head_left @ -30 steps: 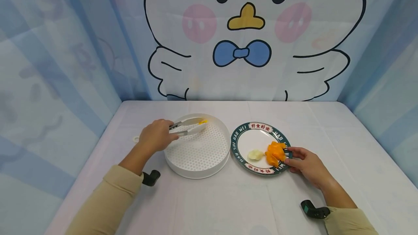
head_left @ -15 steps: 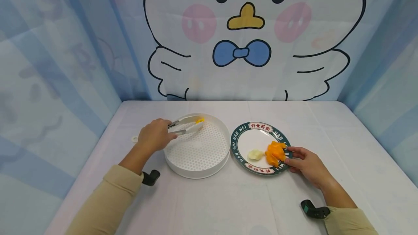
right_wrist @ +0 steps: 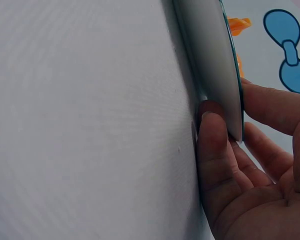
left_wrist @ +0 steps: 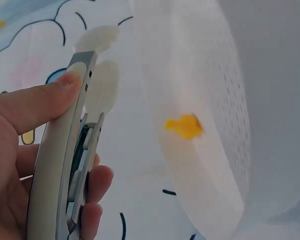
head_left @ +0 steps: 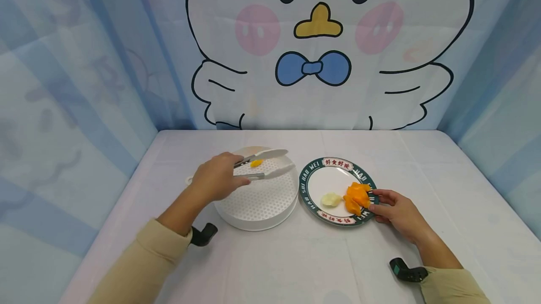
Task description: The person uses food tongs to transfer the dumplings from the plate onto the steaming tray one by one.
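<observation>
Nearest the person, the right hand rests on the white table at the near right rim of the green-bordered plate; the right wrist view shows its thumb and fingers pinching that rim, thumb below and fingers above. On the plate lie orange food pieces just beside the fingertips, with a pale piece a little to their left. Left of the plate, almost touching it, sits the round white perforated tray. The left hand hovers over the tray's near left part and grips a pair of white tongs, its fingers curled round the handles (the thumb lies along the upper arm in the left wrist view). The tongs' tips stand a little apart above the tray and hold nothing. A small yellow piece lies in the tray against its far wall, between the two arms as seen from the head camera. Behind the table hangs a cartoon-bird backdrop.
</observation>
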